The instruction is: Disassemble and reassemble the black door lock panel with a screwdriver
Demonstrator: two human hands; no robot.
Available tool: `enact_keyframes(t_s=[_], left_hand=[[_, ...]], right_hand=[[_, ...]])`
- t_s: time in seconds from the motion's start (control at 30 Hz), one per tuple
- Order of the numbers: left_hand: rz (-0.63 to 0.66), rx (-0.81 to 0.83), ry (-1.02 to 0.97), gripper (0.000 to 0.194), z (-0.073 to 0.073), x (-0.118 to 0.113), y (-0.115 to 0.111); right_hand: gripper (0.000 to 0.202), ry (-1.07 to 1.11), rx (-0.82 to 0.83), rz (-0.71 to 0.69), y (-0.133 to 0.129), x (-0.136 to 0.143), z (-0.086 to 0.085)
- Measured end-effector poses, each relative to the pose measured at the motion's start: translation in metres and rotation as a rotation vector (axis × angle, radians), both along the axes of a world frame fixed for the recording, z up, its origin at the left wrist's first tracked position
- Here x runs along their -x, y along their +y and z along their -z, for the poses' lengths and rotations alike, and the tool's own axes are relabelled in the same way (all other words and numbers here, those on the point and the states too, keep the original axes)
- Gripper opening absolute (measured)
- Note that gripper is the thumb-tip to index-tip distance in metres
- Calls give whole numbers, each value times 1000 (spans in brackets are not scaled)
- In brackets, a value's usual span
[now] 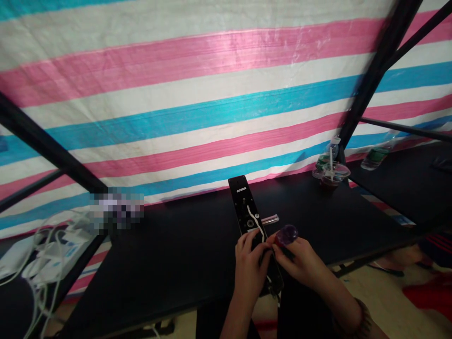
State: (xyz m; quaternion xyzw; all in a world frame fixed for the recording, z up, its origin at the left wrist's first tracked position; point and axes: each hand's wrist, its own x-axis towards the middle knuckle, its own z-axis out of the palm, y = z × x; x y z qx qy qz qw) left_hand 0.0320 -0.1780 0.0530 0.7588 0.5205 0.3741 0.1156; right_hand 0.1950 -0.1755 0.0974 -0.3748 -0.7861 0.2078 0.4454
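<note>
A long black door lock panel (240,188) lies on the black table with its near end toward my lap. A white cable (257,221) runs along its face, and a short handle (270,219) sticks out from its right side. My left hand (250,259) is closed over the panel's middle, fingers curled on its left edge. My right hand (300,261) is closed around a screwdriver (287,234) with a purple-red translucent handle. Both hands' fingertips meet over the panel beside the cable. The screwdriver's shaft and tip are hidden.
On the black table (176,254), a plastic cup with a straw (332,175) and a bottle (334,147) stand at the back right. Another bottle (375,157) lies on the right-hand table. White boxes (67,252) and tangled cables (42,292) are at left. Black metal posts (374,80) flank the table.
</note>
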Motion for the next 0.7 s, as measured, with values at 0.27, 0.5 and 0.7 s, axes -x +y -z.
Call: enact_keyframes(t_s=[0.27, 0.5, 0.7], left_hand=[[-74, -25, 27, 29, 5, -8, -2], [-59, -67, 34, 31, 9, -6, 0], [-53, -63, 49, 29, 9, -5, 1]], right_hand=[[21, 53, 131, -58, -7, 6, 3], [16, 166, 58, 70, -10, 10, 7], [30, 171, -16, 21, -12, 9, 7]])
